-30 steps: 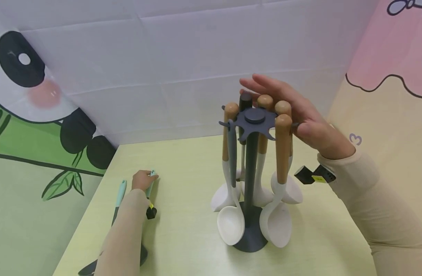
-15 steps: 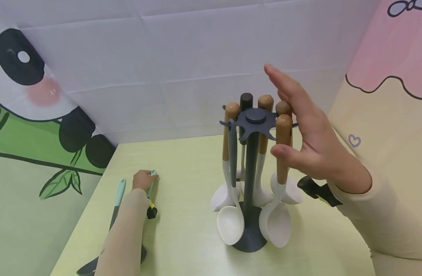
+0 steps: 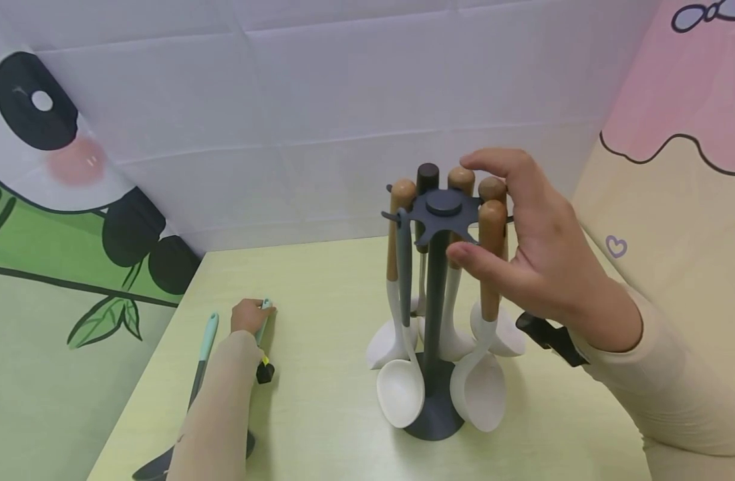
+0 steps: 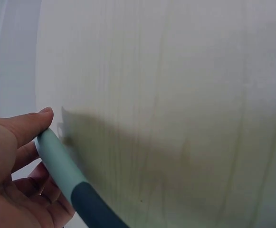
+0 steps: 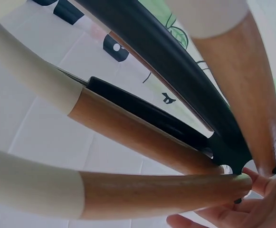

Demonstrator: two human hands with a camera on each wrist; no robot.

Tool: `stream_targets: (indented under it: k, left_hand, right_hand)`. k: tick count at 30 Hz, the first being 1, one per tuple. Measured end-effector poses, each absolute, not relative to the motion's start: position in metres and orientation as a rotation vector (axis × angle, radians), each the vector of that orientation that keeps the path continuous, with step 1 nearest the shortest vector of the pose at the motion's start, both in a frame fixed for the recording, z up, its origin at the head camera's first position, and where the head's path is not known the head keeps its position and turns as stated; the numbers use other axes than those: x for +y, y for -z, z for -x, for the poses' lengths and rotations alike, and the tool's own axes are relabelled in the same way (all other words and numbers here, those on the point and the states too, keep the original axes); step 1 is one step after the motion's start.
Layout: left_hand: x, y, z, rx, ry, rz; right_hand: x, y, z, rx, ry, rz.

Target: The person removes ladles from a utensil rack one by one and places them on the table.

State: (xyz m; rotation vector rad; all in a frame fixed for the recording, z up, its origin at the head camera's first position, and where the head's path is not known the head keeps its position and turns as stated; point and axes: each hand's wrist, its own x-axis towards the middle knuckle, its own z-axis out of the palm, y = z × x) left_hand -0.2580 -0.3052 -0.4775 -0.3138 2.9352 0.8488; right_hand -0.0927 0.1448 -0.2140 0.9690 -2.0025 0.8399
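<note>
In the head view, a dark grey utensil stand [image 3: 436,300] carries several hanging utensils. Among them are a white ladle with a wooden handle [image 3: 492,260], a cream spoon with a grey handle [image 3: 401,393] and a black-handled utensil [image 3: 427,177]. My right hand [image 3: 548,254] is spread in a loose C beside its top right, thumb in front of the ladle's handle and index finger behind, at the wooden knobs. My left hand [image 3: 246,315] pinches the mint handle end of a kitchen utensil [image 4: 59,159] with a dark shaft; my forearm hides most of it.
Left of my left forearm, a second mint-handled utensil [image 3: 208,337] lies on the pale yellow table [image 3: 325,334]. A white cloth wall [image 3: 343,133] stands behind, with painted walls on both sides. Each wrist wears a small black camera [image 3: 264,371].
My right hand has moved from behind the stand's top around to its right side; its thumb now reaches in front and its index finger has bent down toward the knobs. The left hand stays put.
</note>
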Motion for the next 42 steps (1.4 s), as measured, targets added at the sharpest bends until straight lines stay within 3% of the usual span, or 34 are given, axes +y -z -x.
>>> stream_targets:
  k: [42]
  left_hand:
    - [-0.3049, 0.4835, 0.2509, 2.980, -0.793, 0.315]
  right_hand:
    - [0.1408, 0.2082, 0.0925, -1.985, -0.916, -0.997]
